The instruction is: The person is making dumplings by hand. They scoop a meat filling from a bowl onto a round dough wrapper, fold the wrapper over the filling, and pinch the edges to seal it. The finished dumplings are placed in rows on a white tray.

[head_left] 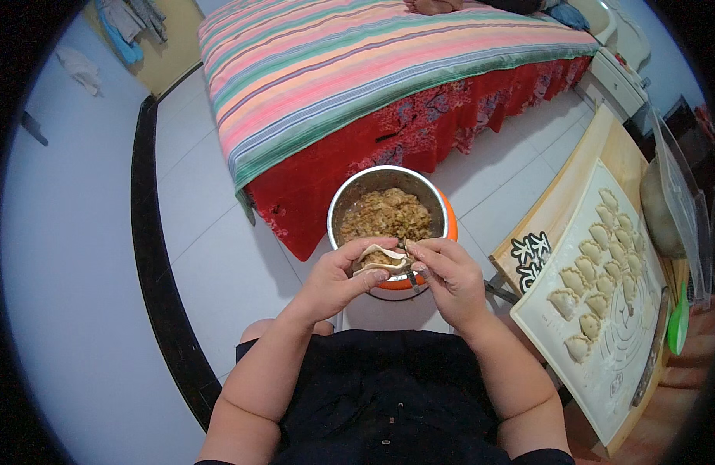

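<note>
Just over the near rim of a steel bowl [338, 208], my left hand [333, 280] cups a folded dumpling wrapper [379, 253] between thumb and fingers. Brown minced filling shows in the wrapper's open middle. My right hand [453, 280] is closed beside it, fingertips at the wrapper's right end. A thin metal utensil [414, 281] pokes out below the right fingers; its other end is mostly hidden, so its exact kind is unclear. More chopped filling [392, 213] lies in the bowl, behind my hands.
At right, a wooden table [563, 174] holds a white mat [544, 314] with several shaped dumplings [606, 260], a rolling pin [651, 349] and a green spoon [678, 322]. An orange container [450, 221] surrounds the bowl. A striped bed [334, 85] stands ahead, a wall [78, 256] at left.
</note>
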Demonstrator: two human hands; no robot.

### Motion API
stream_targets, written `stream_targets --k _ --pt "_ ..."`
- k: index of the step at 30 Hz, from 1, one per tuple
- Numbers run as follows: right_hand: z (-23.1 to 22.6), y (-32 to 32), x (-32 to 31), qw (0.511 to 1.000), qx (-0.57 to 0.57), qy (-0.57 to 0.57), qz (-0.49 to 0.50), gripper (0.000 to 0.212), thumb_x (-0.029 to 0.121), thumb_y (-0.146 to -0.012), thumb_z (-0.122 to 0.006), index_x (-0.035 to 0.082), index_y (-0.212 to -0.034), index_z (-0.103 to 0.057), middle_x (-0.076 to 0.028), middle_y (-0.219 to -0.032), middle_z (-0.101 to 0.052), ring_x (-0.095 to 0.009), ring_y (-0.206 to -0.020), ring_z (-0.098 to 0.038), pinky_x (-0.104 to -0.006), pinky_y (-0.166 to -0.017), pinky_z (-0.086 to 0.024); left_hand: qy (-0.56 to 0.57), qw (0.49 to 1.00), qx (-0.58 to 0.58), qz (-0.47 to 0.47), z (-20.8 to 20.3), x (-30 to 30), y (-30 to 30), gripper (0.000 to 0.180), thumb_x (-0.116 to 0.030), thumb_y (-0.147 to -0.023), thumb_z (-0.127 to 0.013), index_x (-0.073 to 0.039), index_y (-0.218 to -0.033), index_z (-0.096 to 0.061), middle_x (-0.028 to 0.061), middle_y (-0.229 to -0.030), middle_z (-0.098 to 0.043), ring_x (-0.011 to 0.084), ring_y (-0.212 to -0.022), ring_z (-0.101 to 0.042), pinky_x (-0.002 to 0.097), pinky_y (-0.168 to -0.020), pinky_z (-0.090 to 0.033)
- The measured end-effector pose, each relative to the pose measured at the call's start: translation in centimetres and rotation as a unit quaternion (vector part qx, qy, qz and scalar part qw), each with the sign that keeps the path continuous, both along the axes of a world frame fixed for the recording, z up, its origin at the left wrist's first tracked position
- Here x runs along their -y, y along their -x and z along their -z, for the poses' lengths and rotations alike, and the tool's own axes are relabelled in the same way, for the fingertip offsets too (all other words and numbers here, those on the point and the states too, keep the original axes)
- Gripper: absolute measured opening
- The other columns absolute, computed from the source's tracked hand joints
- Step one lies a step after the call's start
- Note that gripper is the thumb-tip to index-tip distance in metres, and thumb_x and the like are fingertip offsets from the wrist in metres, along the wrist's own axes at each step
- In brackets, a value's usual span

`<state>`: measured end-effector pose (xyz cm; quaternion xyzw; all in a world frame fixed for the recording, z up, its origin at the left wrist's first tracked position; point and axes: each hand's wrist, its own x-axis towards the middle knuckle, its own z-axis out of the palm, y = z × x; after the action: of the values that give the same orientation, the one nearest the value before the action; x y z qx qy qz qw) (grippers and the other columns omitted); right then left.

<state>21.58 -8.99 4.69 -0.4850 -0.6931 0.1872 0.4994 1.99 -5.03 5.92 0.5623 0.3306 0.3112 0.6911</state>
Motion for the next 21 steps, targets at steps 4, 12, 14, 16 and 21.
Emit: stream_targets --k 4,12,14,16,21 --pt "-0.7 -0.3 0.1 0.998 -0.02 0.051 -0.038 0.022 0.002 -0.074 -0.068 0.004 -0.096 -0.068 -0.01 -0.086 -0.064 -0.025 -0.079 -0.061 -0.0327 -0.069 -0.049 -0.014 0.999 -0.039 0.005 -0.4 0.3 0.0 0.046 -0.01 -0.083 -0.065 -0.004 -0.126 -0.051 0.0066 -0.117 -0.058 0.0135 -0.105 -0.055 0.0282 -0.09 -0.045" --pt "-0.8 -0.4 0.1 0.994 -0.051 0.072 -0.064 0.017 0.001 -0.073 -0.067 0.002 -0.09 -0.067 -0.011 -0.082 -0.063 -0.025 -0.074 -0.062 -0.032 -0.067 -0.05 0.001 0.999 -0.044 0.02 -1.2 0.6 -0.2 0.044 -0.009 -0.082 -0.065 -0.003 -0.124 -0.052 0.0062 -0.118 -0.057 0.013 -0.106 -0.054 0.0287 -0.091 -0.043" --pt "-0.6 -0.4 0.1 0.997 -0.026 0.049 -0.061 0.016 0.001 -0.073 -0.067 0.001 -0.089 -0.066 -0.011 -0.083 -0.063 -0.026 -0.076 -0.062 -0.0325 -0.068 -0.05 -0.01 0.999 -0.049 0.02 -1.1 0.7 -0.3 0.042 -0.009 -0.083 -0.065 -0.003 -0.123 -0.053 0.0063 -0.118 -0.057 0.0135 -0.106 -0.054 0.029 -0.091 -0.043" --pt "-0.4 -0.2 0.3 0.998 -0.003 0.049 -0.048 0.017 0.001 -0.073 -0.066 0.001 -0.09 -0.065 -0.012 -0.085 -0.063 -0.027 -0.078 -0.061 -0.0331 -0.069 -0.05 -0.04 0.997 -0.062 0.023 -0.6 0.7 -0.3 0.04 -0.01 -0.083 -0.065 -0.003 -0.121 -0.053 0.0065 -0.117 -0.057 0.0139 -0.106 -0.054 0.0292 -0.091 -0.044" --pt "-0.4 -0.4 0.4 0.998 0.042 0.024 -0.038 0.022 0.001 -0.073 -0.065 0.003 -0.095 -0.065 -0.011 -0.089 -0.062 -0.027 -0.08 -0.06 -0.0342 -0.07 -0.049 -0.065 0.994 -0.082 0.023 -0.6 0.7 -0.4 0.037 -0.008 -0.085 -0.062 -0.003 -0.121 -0.053 0.0065 -0.115 -0.058 0.0138 -0.106 -0.053 0.0281 -0.091 -0.043"
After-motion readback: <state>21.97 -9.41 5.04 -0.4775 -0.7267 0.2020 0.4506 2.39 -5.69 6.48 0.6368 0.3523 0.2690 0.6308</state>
